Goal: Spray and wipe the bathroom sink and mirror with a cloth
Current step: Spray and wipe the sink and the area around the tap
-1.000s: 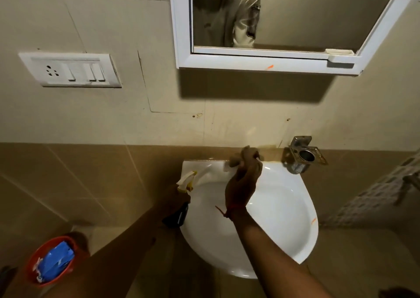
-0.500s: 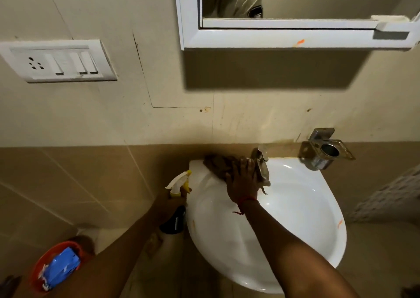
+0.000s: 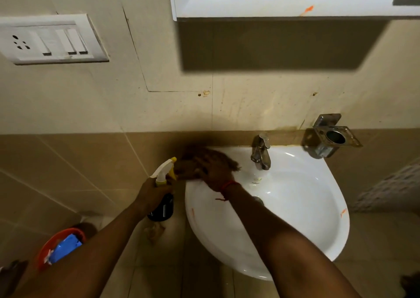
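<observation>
A white wall-hung sink fills the lower middle, with a metal tap at its back edge. My right hand presses a dark brown cloth flat on the sink's back left corner, blurred by motion. My left hand grips a spray bottle with a white and yellow trigger head and dark body, held just left of the sink. Only the white lower frame of the mirror shows at the top, with an orange mark on it.
A metal holder is fixed to the wall right of the tap. A white switch plate sits on the left wall. A red bucket with a blue item stands on the floor at lower left. Orange smears mark the sink rim.
My right hand has left the tap and slid the cloth leftward to the sink's back left corner. The view has dropped and moved closer, so less of the mirror shows.
</observation>
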Demonstrator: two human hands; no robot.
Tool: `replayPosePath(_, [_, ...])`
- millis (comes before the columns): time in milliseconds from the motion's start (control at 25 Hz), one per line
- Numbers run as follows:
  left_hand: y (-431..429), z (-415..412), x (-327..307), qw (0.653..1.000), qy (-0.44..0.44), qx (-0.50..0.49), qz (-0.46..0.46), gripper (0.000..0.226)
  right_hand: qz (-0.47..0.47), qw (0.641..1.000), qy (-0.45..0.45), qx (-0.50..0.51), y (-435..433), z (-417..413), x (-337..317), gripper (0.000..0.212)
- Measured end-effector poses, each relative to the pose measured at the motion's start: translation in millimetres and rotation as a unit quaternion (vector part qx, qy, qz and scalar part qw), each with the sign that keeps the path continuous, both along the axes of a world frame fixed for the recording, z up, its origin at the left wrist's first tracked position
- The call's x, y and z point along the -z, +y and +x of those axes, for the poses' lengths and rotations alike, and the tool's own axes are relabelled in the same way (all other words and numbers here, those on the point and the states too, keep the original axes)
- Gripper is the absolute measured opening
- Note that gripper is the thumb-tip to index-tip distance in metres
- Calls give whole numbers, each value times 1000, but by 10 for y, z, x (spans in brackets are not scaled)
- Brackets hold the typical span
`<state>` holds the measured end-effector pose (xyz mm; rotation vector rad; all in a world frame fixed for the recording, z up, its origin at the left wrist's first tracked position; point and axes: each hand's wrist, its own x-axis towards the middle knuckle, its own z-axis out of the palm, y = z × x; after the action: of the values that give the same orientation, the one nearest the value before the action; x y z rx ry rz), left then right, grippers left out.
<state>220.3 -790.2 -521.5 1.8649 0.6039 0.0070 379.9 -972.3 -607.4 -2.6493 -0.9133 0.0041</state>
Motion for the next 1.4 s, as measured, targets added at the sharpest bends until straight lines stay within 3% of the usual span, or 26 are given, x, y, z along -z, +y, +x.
replayPosePath(120, [23,-4,78,1000,10,4,-4,27,18,964,-51,261,-552,34,72,57])
replayPosePath(240, [9,-52,136,1000,14,10,-6,26,20,924,15,381,-307,-89,12,61])
replayPosePath(320, [34,-100,118,1000,10,5,-10,25,8,944,66,323,66,-145,-134,57])
replayPosePath(440, [125,-176,82,1000,-6,-15,-10,24,57,996,36,64,295,-469,-38,44])
replayPosePath(520, [146,-205,50,1000,-14,2,1,28,53,995,22,-86,240,-627,4,44])
replayPosePath(600, [171,-214,70,1000,-3,4,16,23,20,985,-2,-174,159,-554,27,46])
replayPosePath(680, [173,-215,104,1000,13,-11,17,15,12,990,-2,-143,62,-332,36,51])
replayPosePath(760, [139,-208,115,1000,19,-8,19,15,39,998,-1,50,-167,-64,61,58])
replayPosePath(840, [125,-200,111,1000,11,-4,9,19,75,966,-8,248,-433,69,37,59])
replayPosePath(880, [135,-200,109,1000,9,-3,0,22,66,956,6,284,-509,93,33,57])
replayPosePath(1040, [105,-222,157,1000,4,5,-25,18,-32,958,139,248,-305,-5,-243,60])
replayPosePath(1240, [88,-350,194,996,50,67,-19,24,-44,978,203,8,323,-86,-229,75])
replayPosePath(1320, [164,-450,219,973,124,187,54,22,-46,965,257,-28,347,-113,-332,54])
replayPosePath(1400, [270,-571,243,933,189,267,149,20,39,947,319,-8,351,-104,-399,25])
